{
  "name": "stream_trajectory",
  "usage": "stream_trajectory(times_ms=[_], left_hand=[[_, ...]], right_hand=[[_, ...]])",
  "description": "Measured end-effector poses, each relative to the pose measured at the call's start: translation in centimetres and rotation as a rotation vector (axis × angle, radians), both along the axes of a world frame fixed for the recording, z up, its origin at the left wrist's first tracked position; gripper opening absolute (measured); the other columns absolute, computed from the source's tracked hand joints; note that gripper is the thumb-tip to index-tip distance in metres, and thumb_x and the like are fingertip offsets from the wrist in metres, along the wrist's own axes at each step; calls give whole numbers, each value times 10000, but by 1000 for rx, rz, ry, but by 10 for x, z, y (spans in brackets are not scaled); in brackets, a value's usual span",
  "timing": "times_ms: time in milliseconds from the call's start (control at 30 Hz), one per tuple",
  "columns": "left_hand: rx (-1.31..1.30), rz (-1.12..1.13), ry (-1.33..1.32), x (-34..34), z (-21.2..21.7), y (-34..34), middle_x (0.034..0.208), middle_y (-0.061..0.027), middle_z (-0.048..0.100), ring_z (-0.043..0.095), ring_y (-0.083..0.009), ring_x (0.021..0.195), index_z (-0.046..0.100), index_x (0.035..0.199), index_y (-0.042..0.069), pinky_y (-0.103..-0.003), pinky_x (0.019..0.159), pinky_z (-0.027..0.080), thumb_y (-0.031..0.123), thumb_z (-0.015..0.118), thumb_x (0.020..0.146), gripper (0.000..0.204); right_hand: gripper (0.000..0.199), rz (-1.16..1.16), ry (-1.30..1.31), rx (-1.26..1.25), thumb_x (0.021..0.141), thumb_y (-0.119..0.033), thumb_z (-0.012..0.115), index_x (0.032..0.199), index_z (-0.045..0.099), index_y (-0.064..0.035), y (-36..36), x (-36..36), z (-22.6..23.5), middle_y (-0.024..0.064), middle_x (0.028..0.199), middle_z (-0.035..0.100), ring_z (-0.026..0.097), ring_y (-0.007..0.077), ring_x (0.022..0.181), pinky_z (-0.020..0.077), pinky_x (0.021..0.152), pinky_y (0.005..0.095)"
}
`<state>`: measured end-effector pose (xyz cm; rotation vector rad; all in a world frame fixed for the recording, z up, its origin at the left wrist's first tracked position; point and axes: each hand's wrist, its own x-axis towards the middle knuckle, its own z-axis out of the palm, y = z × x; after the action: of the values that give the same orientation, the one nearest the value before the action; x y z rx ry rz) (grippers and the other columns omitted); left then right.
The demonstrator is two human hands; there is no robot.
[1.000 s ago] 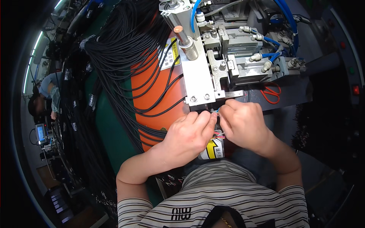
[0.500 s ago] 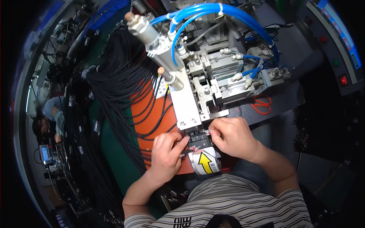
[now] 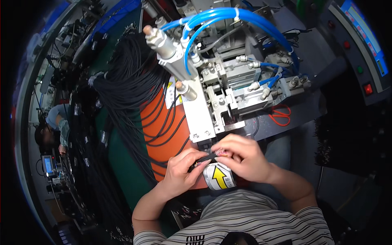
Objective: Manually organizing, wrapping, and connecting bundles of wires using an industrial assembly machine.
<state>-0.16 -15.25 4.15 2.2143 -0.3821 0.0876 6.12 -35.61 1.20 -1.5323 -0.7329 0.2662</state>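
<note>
A short black cable (image 3: 209, 157) with fine pinkish and coloured wires (image 3: 221, 152) at its end lies across both my hands, just in front of the machine's white plate. My left hand (image 3: 182, 170) pinches the cable's left part between thumb and fingers. With bent fingers, my right hand (image 3: 247, 158) grips the end where the wires fan out. Below them sits a white rounded piece with a yellow arrow (image 3: 220, 177). The black fixture under the plate is mostly hidden by my fingers.
The metal pneumatic machine (image 3: 200, 110) with blue hoses (image 3: 245, 14) stands ahead. A thick bundle of black cables (image 3: 126, 85) spreads over an orange mat (image 3: 157, 118) at left. Red-handled scissors (image 3: 280, 115) lie right. A control panel (image 3: 361, 53) stands far right; another person (image 3: 57, 118) is far left.
My right hand has moved left and nearer to my left hand, away from the fixture's right side. The cable now shows between both hands, in front of the fixture.
</note>
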Motion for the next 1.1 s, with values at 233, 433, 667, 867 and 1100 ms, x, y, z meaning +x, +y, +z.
stream_trajectory(times_ms=[233, 433, 667, 867, 1100], left_hand=[[63, -27, -148, 6, 1, -12, 830, -117, 639, 647, -225, 644, 619, 1060, -30, -313, 521, 509, -47, 691, 741, 327], [-23, -28, 11, 6, -1, -9, 869, -127, 644, 670, -261, 700, 600, 1151, -19, -318, 576, 529, -30, 689, 744, 417], [61, -53, -174, 12, -12, -12, 878, -139, 674, 659, -238, 705, 640, 1062, -28, -301, 588, 510, -41, 668, 721, 343], [361, -102, -412, 12, -1, -17, 875, -131, 658, 653, -232, 671, 639, 1048, -43, -316, 537, 506, -4, 700, 671, 384], [57, -117, -170, 15, -9, -11, 854, -140, 677, 668, -244, 675, 646, 1017, -31, -315, 531, 493, 3, 728, 687, 342]], right_hand=[[194, 27, 280, 114, 885, 90, 581, 1072, 628, 77, -5, -3, -12, 99, 1010, 599, 601, 76, 679, 482, 587, 191], [141, -34, 579, 241, 903, 65, 590, 1035, 635, 80, 1, -8, -4, 102, 985, 607, 596, 76, 652, 472, 548, 188], [148, -17, 856, 240, 955, -32, 552, 1033, 651, 47, -7, -2, -1, 69, 803, 624, 555, 67, 546, 413, 465, 185], [195, 204, 1012, 318, 981, -97, 531, 1044, 648, 46, -15, 14, -8, 50, 769, 625, 541, 52, 512, 399, 445, 171], [132, 112, 963, 162, 951, -75, 575, 991, 630, 39, -13, 10, 13, 29, 715, 590, 509, 45, 499, 378, 440, 169]])
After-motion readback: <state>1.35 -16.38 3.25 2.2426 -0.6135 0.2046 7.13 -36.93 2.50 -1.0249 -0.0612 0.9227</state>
